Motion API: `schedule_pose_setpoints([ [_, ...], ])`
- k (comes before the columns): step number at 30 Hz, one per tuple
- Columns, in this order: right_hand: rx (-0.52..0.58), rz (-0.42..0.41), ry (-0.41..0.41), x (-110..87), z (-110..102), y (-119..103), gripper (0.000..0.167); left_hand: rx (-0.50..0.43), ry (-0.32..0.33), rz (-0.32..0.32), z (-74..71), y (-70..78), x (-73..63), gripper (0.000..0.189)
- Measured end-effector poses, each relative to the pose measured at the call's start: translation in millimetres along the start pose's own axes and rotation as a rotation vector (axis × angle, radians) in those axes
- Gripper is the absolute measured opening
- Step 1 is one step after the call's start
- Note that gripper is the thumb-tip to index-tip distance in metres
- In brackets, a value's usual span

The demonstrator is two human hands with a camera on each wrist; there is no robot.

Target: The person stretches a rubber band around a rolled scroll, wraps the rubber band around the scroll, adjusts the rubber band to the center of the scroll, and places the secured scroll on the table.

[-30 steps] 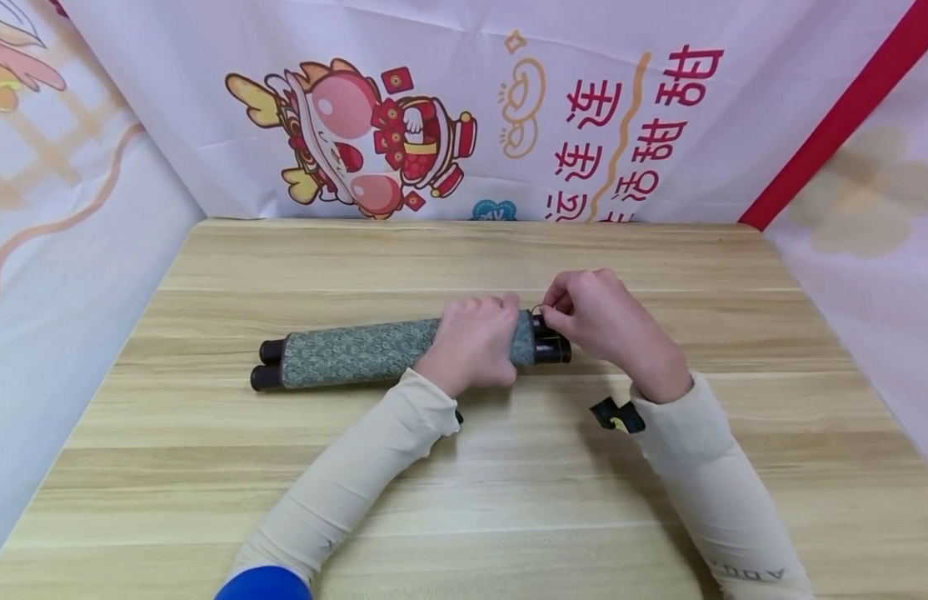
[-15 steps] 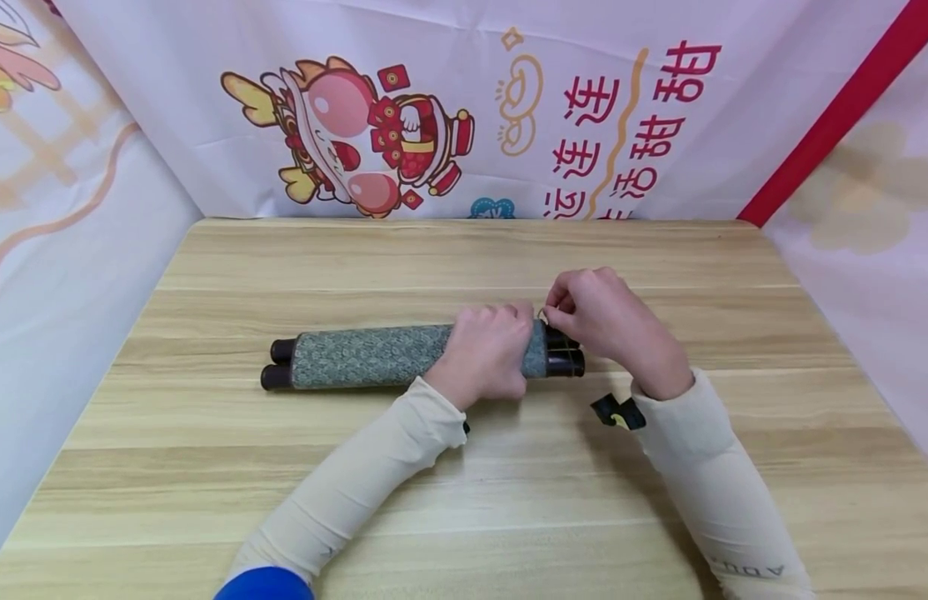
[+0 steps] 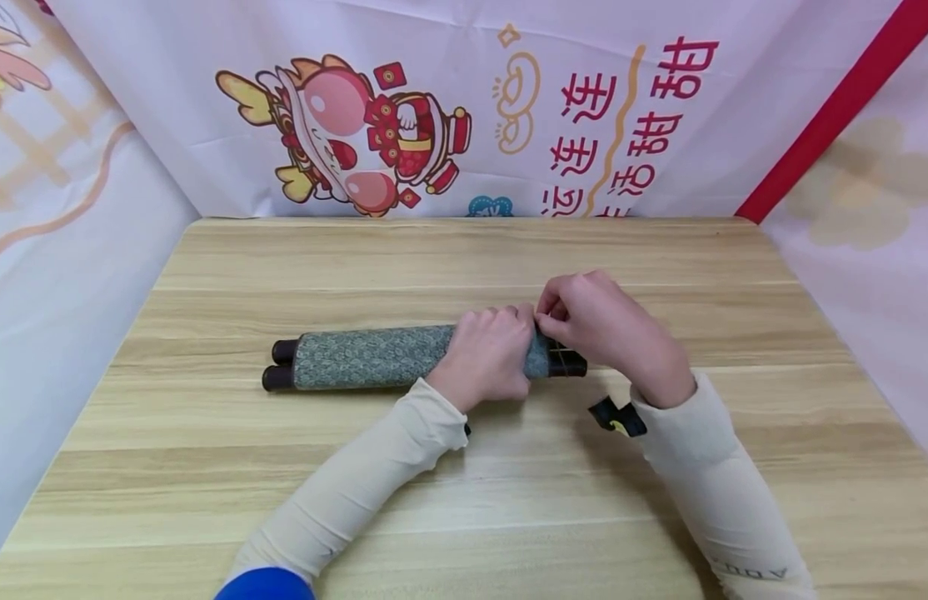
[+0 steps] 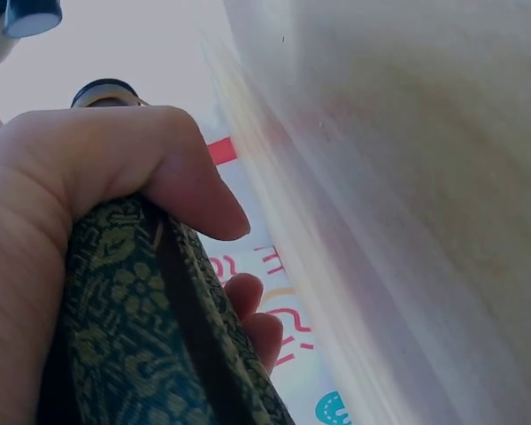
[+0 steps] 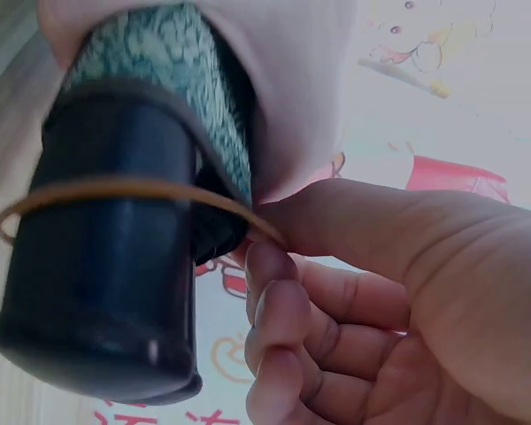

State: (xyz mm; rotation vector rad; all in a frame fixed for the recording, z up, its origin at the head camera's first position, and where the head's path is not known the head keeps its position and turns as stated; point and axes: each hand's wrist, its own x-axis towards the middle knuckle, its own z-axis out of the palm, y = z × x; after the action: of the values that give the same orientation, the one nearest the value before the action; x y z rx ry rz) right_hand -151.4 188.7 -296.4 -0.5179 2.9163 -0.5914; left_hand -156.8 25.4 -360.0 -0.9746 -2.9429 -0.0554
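Observation:
A rolled-up hanging scroll (image 3: 374, 358), its covering green patterned fabric with dark trim, lies across the middle of the table. Two dark roller knobs (image 3: 278, 377) stick out side by side at its left end. My left hand (image 3: 486, 354) grips the scroll from above near its right end; the left wrist view shows the thumb (image 4: 181, 168) bent over the fabric (image 4: 133, 310). At the right end, my right hand (image 3: 606, 325) pinches a thin tan rubber band (image 5: 115, 188) between thumb and fingertips. The band loops round the dark roller end (image 5: 97, 292) and is pulled out toward the fingertips.
The wooden table (image 3: 359, 483) ends at a white printed cloth backdrop (image 3: 471, 108) behind, with more cloth (image 3: 82, 225) at both sides. A small black piece with a yellow mark (image 3: 617, 415) juts from the right cuff.
The scroll and left hand have shifted slightly right and toward me, mostly in the first half second. The right fingertips have since drawn left with the rubber band, close to the left hand.

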Motion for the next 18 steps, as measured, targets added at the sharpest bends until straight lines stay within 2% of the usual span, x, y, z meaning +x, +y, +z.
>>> schedule_pose_setpoints([
  [7, 0.008, -0.009, 0.008, -1.9, 0.1, -9.7, 0.01, -0.047, 0.038, -0.053, -2.0, -8.5, 1.9, 0.043],
  [18, 0.039, -0.04, 0.006, -5.5, 5.3, -19.7, 0.008, -0.089, 0.046, -0.148, -13.6, -25.1, 2.8, 0.05],
])
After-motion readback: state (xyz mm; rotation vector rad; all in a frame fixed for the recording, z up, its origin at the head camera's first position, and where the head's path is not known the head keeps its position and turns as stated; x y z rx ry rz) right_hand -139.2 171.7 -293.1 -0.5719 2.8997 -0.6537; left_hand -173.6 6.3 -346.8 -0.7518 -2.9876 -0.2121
